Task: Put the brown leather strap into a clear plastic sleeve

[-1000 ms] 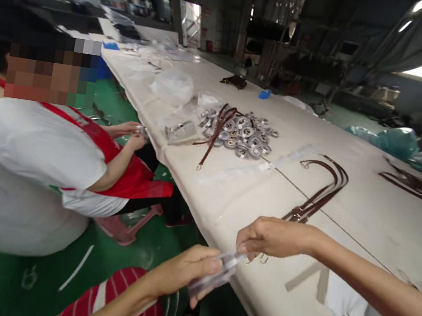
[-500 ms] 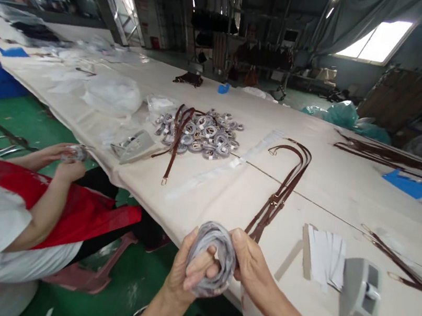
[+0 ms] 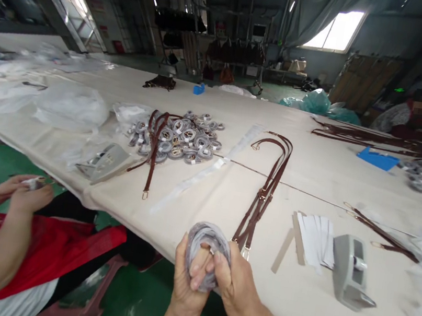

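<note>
Long table [image 3: 312, 173], cream cover, runs across the whole view; everything below is placed relative to it. Pile of wrapped coils [image 3: 182, 135] sits mid-table, far side from the near edge, each one a grey-white ring with a small tag. Brown straps [image 3: 265, 192] with metal buckles lie right of the pile, running toward the near edge. Grey tape dispenser [image 3: 350, 271] sits near the table's near edge on the right, white paper strips [image 3: 315, 239] just beside it on its left. A co-worker's hands [image 3: 25, 191] work off the table's left side, over a red apron.

Wrapped coil [image 3: 207, 247] is at the table's near edge, just below the strap ends: greyish translucent wrap, wound into a loose ring, crinkled. Left hand [image 3: 186, 281] grips it from below, thumb inside the ring. Right hand [image 3: 232, 282] is closed on its right side, fingers pinching the wrap. Both hands pressed together around it.
</note>
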Demonstrator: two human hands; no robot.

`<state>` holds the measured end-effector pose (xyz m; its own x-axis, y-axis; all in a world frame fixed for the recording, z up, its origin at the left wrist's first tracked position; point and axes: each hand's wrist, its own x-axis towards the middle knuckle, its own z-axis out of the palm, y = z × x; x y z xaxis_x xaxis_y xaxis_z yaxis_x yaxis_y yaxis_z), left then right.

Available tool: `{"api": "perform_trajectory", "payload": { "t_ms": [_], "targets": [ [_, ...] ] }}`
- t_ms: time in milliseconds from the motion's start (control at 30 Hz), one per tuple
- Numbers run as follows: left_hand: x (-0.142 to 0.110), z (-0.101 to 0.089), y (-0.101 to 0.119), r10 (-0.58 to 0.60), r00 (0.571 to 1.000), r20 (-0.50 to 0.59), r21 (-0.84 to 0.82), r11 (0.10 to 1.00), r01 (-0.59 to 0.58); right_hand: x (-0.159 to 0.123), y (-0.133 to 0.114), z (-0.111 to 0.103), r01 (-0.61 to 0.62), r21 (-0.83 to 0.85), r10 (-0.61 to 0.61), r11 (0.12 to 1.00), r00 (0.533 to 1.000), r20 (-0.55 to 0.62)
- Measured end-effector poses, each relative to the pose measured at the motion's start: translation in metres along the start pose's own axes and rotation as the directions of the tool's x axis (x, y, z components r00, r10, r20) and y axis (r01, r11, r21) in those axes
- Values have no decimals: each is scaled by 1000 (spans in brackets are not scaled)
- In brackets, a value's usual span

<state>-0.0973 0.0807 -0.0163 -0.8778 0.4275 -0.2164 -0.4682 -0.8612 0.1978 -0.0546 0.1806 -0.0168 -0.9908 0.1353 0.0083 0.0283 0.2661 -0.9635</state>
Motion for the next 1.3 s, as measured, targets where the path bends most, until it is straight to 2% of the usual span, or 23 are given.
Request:
{"api": "perform_trajectory", "payload": {
  "t_ms": [100,200,267,333,400,467,533,567,633,700,800,867,933,1000,1033,1067,1100,1133,1167,1200,1233,1267,1300],
  "targets": [
    [-3,-2,-2,0,1000,3,109,994,-1,6,3,-7,13,-129,-8,992,999,36],
    [-7,-8,4,-43,999,-10,284,958,44,11,1,-22,35,-310,5,950,992,126],
    [-9,-15,15,-57,997,-52,390,918,73,14,-1,-34,92,-509,19,856,978,209],
    [-12,-20,30,-106,991,-79,523,842,132,16,-2,-45,248,-691,-18,679,947,321],
    [-13,-20,47,-212,976,-56,727,661,185,18,-2,-53,463,-758,-100,459,875,474],
    [-13,-12,62,-360,932,-34,924,345,167,19,-1,-55,656,-703,-184,274,754,631],
    [-10,0,71,-501,864,-56,995,45,90,20,0,-53,774,-613,-229,158,633,740],
    [-8,6,74,-561,825,-66,998,-44,50,21,1,-51,813,-569,-239,125,581,778],
    [-3,14,76,-657,751,-65,994,-109,-9,22,3,-44,864,-496,-233,85,501,833],
    [2,14,75,-719,687,-99,992,-129,8,24,5,-38,895,-441,-202,64,445,873],
    [6,3,71,-752,606,-259,962,-147,229,29,9,-33,913,-406,-163,44,408,898],
    [6,-6,63,-752,576,-319,913,-81,399,34,12,-36,911,-409,-161,42,411,897],
    [6,-15,52,-743,591,-313,877,13,480,37,15,-45,904,-425,-169,55,428,888],
    [7,-24,39,-708,644,-291,869,87,488,37,17,-57,891,-449,-174,72,454,874],
    [8,-28,32,-674,684,-279,873,118,472,34,18,-64,877,-474,-187,78,480,857],
    [10,-33,25,-624,734,-268,881,150,450,29,18,-70,854,-512,-215,98,520,827],
    [12,-38,19,-562,786,-257,889,182,421,21,19,-75,813,-564,-262,141,580,771],
    [13,-43,13,-496,834,-242,897,212,387,12,20,-78,742,-632,-323,226,669,670],
    [14,-47,8,-433,872,-228,904,237,354,2,23,-78,626,-693,-378,358,776,505],
    [15,-51,3,-379,900,-217,910,256,327,-9,27,-76,469,-704,-390,534,875,287],
    [15,-53,-2,-339,918,-209,914,266,306,-19,32,-72,282,-618,-320,734,946,52],
    [15,-55,-6,-318,926,-204,918,266,293,-27,39,-66,95,-444,-174,891,975,-141],
    [15,-57,-12,-308,931,-196,924,261,281,-34,47,-59,-61,-221,7,973,971,-239]
  ]
}}
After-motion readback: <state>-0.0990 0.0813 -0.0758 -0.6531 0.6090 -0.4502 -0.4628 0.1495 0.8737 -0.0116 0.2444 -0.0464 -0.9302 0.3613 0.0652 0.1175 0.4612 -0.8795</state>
